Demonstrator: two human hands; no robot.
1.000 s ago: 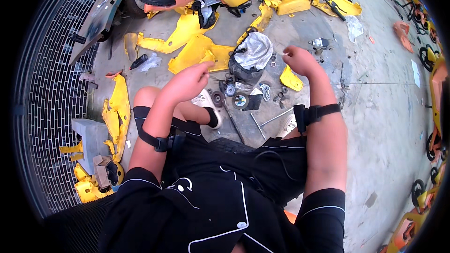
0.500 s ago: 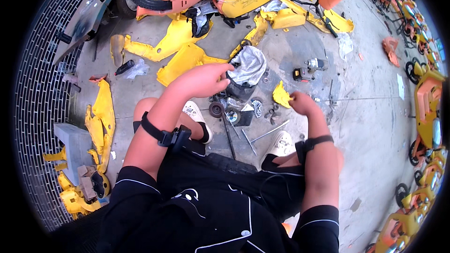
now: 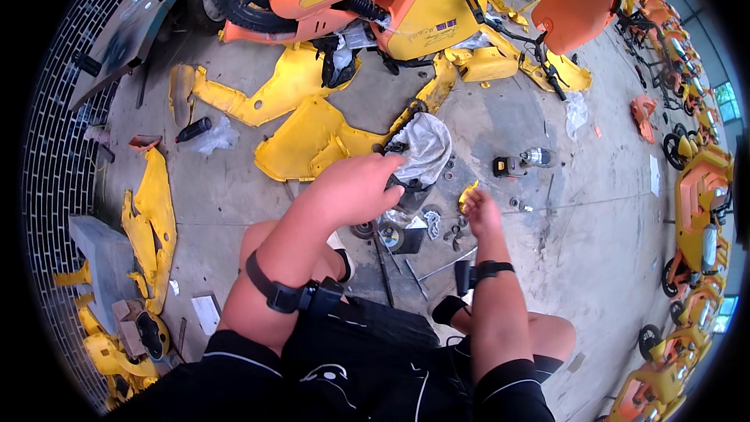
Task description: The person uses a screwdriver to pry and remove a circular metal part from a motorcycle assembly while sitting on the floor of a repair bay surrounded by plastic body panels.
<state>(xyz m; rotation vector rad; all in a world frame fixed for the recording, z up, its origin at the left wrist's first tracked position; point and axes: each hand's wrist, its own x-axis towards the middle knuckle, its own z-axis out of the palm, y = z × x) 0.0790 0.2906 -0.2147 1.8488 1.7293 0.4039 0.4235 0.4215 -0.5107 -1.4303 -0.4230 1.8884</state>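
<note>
My left hand [image 3: 369,186] is at the left edge of a black bag with a crumpled silver lining [image 3: 426,150], fingers curled around something dark that I cannot make out. My right hand [image 3: 483,211] has its fingers closed on a small yellow plastic piece [image 3: 469,192], mostly hidden behind them. Around them on the concrete lie a dark wheel-like disc [image 3: 361,230], small rings, metal rods and a long T-handled tool [image 3: 437,270]. A cordless power tool [image 3: 536,158] and a black-orange battery [image 3: 506,166] lie beyond my right hand.
An orange-yellow scooter [image 3: 422,8] and yellow body panels [image 3: 289,148] lie ahead. A grey block [image 3: 109,266] and more panels are at left, near a brick wall [image 3: 55,148]. A row of orange-yellow scooters [image 3: 695,195] runs along the right.
My left hand has reached rightward to the bag. My right hand has come down onto the yellow piece, which is now mostly behind it. The view has shifted, so the surroundings appear lower.
</note>
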